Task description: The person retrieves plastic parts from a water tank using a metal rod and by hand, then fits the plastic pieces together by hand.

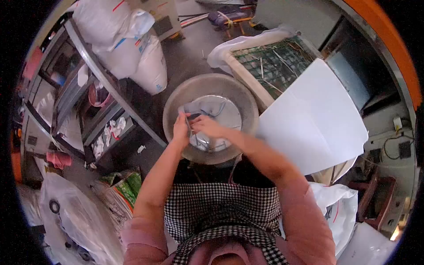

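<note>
A round grey basin [176, 95] stands in front of me. Inside it lie clear plastic and thin grey-blue strips [218, 108], whose exact kind I cannot make out. Over the basin's left half, my left hand [181, 127] is closed on a thin greyish piece [189, 128] held on edge. My right hand [206, 125] reaches in from the right with its fingers bent against the same piece. The fingertips of both hands nearly meet, and part of the piece is hidden behind them.
A white-rimmed crate with green netting [274, 62] stands behind right, beside a large white board [316, 121]. Full white sacks [128, 53] are stacked behind left. A metal rack [106, 81] is at left, with a clear plastic bag [79, 216] in front of it.
</note>
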Motion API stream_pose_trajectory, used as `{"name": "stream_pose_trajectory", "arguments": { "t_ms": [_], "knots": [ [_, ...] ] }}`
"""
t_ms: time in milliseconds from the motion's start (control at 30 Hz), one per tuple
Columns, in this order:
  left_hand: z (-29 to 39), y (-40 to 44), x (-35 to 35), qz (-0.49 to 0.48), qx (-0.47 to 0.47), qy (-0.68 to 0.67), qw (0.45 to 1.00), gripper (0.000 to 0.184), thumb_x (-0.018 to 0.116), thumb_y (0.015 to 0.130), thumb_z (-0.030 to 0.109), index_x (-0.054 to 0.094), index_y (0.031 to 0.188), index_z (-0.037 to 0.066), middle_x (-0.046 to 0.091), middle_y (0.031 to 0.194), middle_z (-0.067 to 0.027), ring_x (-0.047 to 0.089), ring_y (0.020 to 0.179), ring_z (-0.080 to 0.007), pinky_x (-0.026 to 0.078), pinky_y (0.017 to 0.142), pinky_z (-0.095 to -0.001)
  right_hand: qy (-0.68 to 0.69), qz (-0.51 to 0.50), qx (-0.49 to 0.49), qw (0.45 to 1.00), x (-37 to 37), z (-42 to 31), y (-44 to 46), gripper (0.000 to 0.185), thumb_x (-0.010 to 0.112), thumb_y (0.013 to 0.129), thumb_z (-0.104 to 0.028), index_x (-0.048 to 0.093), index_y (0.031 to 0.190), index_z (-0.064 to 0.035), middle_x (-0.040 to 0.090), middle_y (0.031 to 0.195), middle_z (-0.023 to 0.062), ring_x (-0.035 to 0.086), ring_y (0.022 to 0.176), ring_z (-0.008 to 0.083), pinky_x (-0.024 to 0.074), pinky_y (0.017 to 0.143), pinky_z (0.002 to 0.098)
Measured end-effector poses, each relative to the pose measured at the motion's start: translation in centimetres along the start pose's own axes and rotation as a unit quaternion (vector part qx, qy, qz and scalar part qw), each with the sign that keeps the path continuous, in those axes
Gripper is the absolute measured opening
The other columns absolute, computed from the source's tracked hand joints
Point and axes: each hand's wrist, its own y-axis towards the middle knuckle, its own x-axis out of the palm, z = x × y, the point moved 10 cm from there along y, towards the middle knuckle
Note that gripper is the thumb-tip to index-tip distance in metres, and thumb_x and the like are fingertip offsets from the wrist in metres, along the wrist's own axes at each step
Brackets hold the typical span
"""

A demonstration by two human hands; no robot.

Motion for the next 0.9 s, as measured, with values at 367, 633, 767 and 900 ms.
{"name": "stream_pose_trajectory", "arguments": {
  "t_ms": [367, 633, 767, 900],
  "knots": [
    [6.0, 1.4, -6.4, 0.127, 0.118, 0.254, 0.951, 0.043, 0.042, 0.092, 0.039, 0.047, 0.065, 0.006, 0.042, 0.050, -0.0003, 0.039, 0.040, -0.0088, 0.029, 0.038, -0.0238, -0.325, -0.268, 0.321, 0.848, 3.5, 27.7, 0.6, 0.061, 0.067, 0.073, -0.026, 0.041, 0.120, 0.0036, 0.052, 0.112, 0.0256, 0.049, 0.107, 0.0383, 0.0396, 0.092, 0.0415],
    [5.2, 2.5, -5.7, 0.112, 0.043, 0.274, 0.954, 0.041, 0.044, 0.093, 0.035, 0.047, 0.064, 0.006, 0.043, 0.052, 0.0020, 0.039, 0.046, -0.0056, 0.029, 0.042, -0.0222, -0.321, 0.029, 0.332, 0.886, 8.0, 36.5, 6.6, 0.068, 0.067, 0.073, -0.025, 0.035, 0.126, 0.0045, 0.041, 0.124, 0.0273, 0.038, 0.119, 0.0350, 0.0320, 0.099, 0.0406],
    [5.9, 3.0, -5.1, 0.092, 0.084, 0.301, 0.945, 0.038, 0.049, 0.091, 0.033, 0.050, 0.067, 0.004, 0.044, 0.053, 0.0026, 0.040, 0.047, -0.0054, 0.029, 0.042, -0.0217, -0.315, 0.048, 0.353, 0.880, 3.5, 33.1, 6.8, 0.061, 0.063, 0.076, -0.024, 0.038, 0.123, 0.0048, 0.043, 0.121, 0.0286, 0.044, 0.113, 0.0366, 0.0364, 0.095, 0.0413],
    [5.6, 3.4, -6.3, 0.107, 0.080, 0.241, 0.961, 0.027, 0.061, 0.085, 0.026, 0.055, 0.073, 0.003, 0.049, 0.057, 0.0015, 0.045, 0.052, -0.0065, 0.034, 0.047, -0.0225, 0.131, 0.141, 0.446, 0.874, -1.0, 30.0, 6.4, 0.049, 0.051, 0.084, -0.029, 0.041, 0.119, 0.0036, 0.049, 0.116, 0.0227, 0.053, 0.104, 0.0334, 0.0449, 0.085, 0.0434]
  ]
}}
